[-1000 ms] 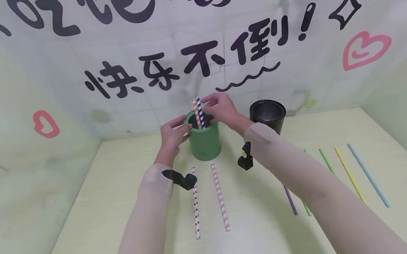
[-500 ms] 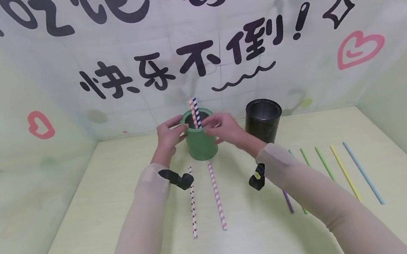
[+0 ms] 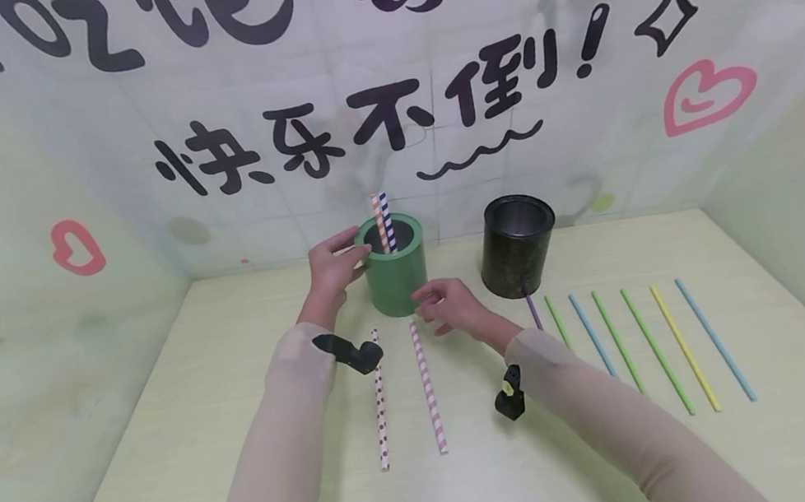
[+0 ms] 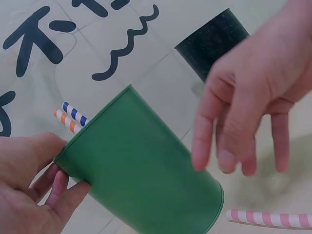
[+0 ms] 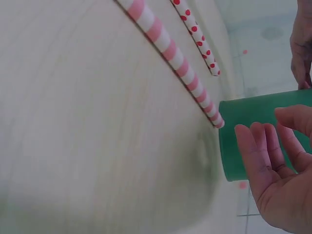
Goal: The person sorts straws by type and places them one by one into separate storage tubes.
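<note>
A green cup [image 3: 399,284] stands upright at the back of the table, holding an orange-striped straw [image 3: 380,224] and a blue-striped straw [image 3: 388,224]. My left hand [image 3: 332,276] grips the cup at the left of its rim, thumb and fingers close together there in the left wrist view. My right hand [image 3: 456,309] hovers at the cup's lower right, fingers loosely bent and nothing between them. Just below those fingertips lies a pink-striped straw [image 5: 181,66], its far end near the cup's base. A red-dotted straw [image 3: 380,407] lies left of it.
A black cup [image 3: 518,250] stands to the right of the green one. Several thin plain straws, among them a yellow straw [image 3: 684,347] and a light blue straw [image 3: 715,338], lie in a row on the right. A printed cloth backdrop [image 3: 257,218] rises behind the table.
My right hand has left the straws at the green cup's rim and come down and toward me, near the pink-striped straw. My left hand stays at the rim. The view has shifted slightly.
</note>
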A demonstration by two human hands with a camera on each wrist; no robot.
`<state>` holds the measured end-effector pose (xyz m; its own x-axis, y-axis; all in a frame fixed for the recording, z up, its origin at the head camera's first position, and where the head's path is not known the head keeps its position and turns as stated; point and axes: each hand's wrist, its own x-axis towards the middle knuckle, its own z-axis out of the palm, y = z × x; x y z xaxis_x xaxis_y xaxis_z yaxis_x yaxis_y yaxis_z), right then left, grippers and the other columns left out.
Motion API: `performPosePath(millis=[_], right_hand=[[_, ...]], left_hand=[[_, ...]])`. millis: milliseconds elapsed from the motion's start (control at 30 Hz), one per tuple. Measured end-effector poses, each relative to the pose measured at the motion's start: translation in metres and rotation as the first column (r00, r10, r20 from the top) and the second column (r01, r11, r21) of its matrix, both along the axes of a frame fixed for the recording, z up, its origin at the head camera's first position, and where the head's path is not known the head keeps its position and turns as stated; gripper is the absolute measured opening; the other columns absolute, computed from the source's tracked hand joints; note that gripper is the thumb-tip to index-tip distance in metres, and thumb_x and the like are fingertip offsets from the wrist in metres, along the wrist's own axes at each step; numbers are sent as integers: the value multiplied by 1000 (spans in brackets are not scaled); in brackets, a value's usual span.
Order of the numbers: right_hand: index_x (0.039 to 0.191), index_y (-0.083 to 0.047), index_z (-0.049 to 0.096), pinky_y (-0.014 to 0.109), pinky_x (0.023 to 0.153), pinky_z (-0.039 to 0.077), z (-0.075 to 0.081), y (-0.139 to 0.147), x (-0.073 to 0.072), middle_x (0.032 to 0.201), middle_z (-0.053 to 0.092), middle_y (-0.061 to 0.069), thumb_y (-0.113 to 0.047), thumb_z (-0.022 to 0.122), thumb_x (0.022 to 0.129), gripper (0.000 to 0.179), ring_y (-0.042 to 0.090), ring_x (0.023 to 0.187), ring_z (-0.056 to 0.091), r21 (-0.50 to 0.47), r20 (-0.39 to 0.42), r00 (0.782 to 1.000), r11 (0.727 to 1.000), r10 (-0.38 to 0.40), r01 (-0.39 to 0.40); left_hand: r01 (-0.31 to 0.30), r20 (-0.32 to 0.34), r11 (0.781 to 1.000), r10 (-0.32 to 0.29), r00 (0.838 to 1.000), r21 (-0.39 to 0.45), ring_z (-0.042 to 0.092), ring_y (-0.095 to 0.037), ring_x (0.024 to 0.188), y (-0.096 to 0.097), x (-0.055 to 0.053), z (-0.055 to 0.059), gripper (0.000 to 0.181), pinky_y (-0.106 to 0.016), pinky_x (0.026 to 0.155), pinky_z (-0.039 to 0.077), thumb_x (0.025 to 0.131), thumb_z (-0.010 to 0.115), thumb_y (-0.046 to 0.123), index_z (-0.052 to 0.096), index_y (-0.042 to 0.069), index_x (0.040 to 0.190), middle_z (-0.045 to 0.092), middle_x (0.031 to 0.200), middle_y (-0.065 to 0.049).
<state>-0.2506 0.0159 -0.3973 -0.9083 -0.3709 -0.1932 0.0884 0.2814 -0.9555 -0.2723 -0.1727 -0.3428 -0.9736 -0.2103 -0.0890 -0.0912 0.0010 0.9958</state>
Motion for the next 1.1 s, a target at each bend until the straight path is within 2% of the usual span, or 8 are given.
performPosePath(millis=[33, 200, 267, 433, 567, 733, 1100], right_hand=[[111, 3, 60, 39, 64, 57, 1, 0, 4, 88, 58, 11, 2, 60, 83, 28, 27, 82, 60, 3, 15, 1000, 1000, -9, 9], [109, 3, 61, 36, 57, 56, -15, -3, 8, 85, 58, 11, 5, 60, 81, 28, 22, 74, 58, 2, 60, 995, 997, -75, 75], [107, 0, 62, 30, 50, 54, -30, -5, 4, 85, 59, 10, 4, 62, 80, 27, 16, 69, 56, 0, 58, 993, 995, -101, 102], [105, 0, 62, 26, 49, 53, -42, -7, 8, 87, 59, 8, 2, 67, 78, 28, 14, 68, 55, 6, 49, 989, 991, -137, 137], [103, -1, 63, 25, 49, 52, -44, -9, 8, 87, 58, 8, -4, 71, 77, 27, 14, 66, 55, 20, 31, 987, 988, -156, 155], [102, -3, 63, 24, 48, 51, -42, -14, 8, 86, 58, 7, -14, 74, 77, 29, 13, 63, 55, 88, 9, 984, 981, -176, 174], [99, -2, 63, 24, 46, 51, -38, -22, 8, 83, 61, 8, -15, 75, 74, 31, 14, 53, 55, 194, -47, 980, 961, -191, 197]], left_hand=[[0, 1, 1000, 0, 1000, 0, 55, -26, 109, 0, 0, 0, 44, -29, 83, 51, 86, 59, 1, 51, 4, 129, 49, 122, -15], [2, 7, 1000, -2, 1000, 4, 55, -26, 109, 1, -1, 0, 45, -30, 84, 51, 86, 58, 1, 51, 4, 129, 48, 122, -15], [2, 9, 1000, -3, 1000, 3, 54, -26, 110, 1, -1, 0, 45, -30, 84, 51, 86, 58, 0, 50, 4, 130, 48, 123, -16], [0, 12, 1000, 0, 1000, 0, 55, -25, 109, 2, -2, 0, 45, -28, 83, 51, 86, 58, 1, 50, 5, 130, 48, 123, -15], [-2, 8, 1000, 2, 1000, 6, 55, -26, 109, 2, -1, 0, 45, -28, 83, 51, 85, 58, 1, 50, 4, 129, 48, 122, -15], [-3, 6, 1000, 3, 1000, 16, 55, -26, 109, 2, -1, -1, 44, -29, 84, 51, 85, 58, 0, 50, 3, 129, 48, 123, -16], [-4, 5, 1000, 4, 1000, 20, 55, -26, 108, 2, -1, -1, 44, -29, 83, 52, 85, 59, 0, 51, 3, 129, 49, 122, -15]])
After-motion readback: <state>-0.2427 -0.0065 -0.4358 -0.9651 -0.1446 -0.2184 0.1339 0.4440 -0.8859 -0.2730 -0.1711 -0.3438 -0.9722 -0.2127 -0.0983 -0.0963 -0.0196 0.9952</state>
